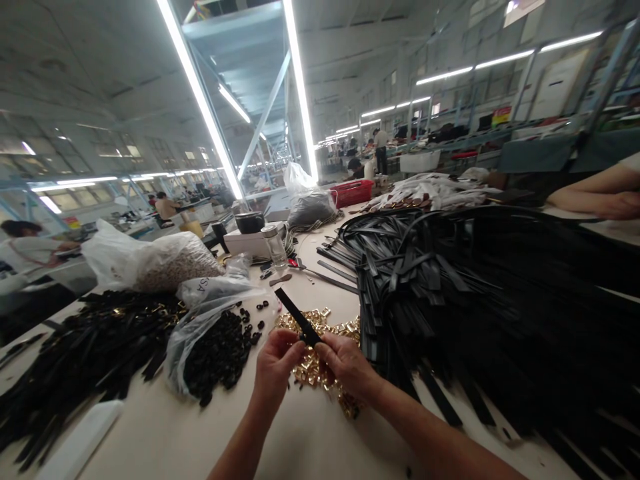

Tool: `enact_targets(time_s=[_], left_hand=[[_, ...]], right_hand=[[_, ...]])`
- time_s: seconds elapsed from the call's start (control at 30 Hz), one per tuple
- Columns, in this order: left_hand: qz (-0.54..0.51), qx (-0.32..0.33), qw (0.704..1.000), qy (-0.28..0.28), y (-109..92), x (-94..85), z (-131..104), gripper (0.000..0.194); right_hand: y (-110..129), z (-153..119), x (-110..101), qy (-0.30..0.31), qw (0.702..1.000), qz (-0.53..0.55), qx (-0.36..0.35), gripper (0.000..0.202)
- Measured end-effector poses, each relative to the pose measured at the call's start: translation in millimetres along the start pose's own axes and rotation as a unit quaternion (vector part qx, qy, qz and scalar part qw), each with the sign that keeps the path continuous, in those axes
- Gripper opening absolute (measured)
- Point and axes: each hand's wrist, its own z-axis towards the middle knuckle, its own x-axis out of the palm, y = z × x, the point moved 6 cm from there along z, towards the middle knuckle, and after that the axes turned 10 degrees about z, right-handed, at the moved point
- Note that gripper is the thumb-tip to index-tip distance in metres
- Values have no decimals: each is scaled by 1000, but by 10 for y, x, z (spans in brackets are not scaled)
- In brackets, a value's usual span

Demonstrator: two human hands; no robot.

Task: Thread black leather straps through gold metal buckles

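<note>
A short black strap (295, 310) is held up at a slant over a pile of gold metal buckles (313, 370). My right hand (345, 363) pinches its lower end. Fingers and thumb of my left hand (280, 357) are closed at the strap's left edge, close to my right fingertips; whatever small part lies between them is too small to make out. To the left, small black loops (220, 360) spill from a clear plastic bag (200, 300). A large heap of long black straps (415, 267) lies to the right.
More black strips (100, 333) cover the table's left side, near a white block (83, 440). Farther back stand a filled plastic bag (175, 260), a glass jar (274, 245) and a red basket (353, 193). Another person's arm (600, 190) rests at the right edge.
</note>
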Motion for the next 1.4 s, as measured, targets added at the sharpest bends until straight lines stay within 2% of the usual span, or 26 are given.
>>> enact_targets(time_s=[0.13, 0.27, 0.5, 0.7, 0.93, 1.17, 1.3, 1.4], left_hand=[[27, 21, 999, 3, -79, 20, -14, 29], [51, 11, 999, 3, -84, 6, -11, 29], [66, -8, 997, 27, -82, 20, -9, 29], [47, -77, 994, 65, 30, -8, 44, 33], [30, -109, 989, 94, 142, -34, 57, 34], [-98, -166, 974, 118, 265, 3, 25, 29], [-117, -198, 962, 149, 332, 54, -16, 31], [-144, -215, 955, 146, 351, 81, -48, 29]], right_hand=[[-14, -1, 27, 6, 998, 39, 42, 38], [18, -9, 27, 10, 998, 33, 45, 33], [156, -16, -61, 10, 988, -151, -15, 29], [302, -40, -41, 28, 964, -254, -68, 25], [215, -56, -5, 58, 987, -148, 16, 24], [227, -62, 14, 76, 993, -59, 66, 23], [182, -58, 24, 98, 991, -46, 75, 21], [177, -62, 21, 108, 990, -58, 66, 20]])
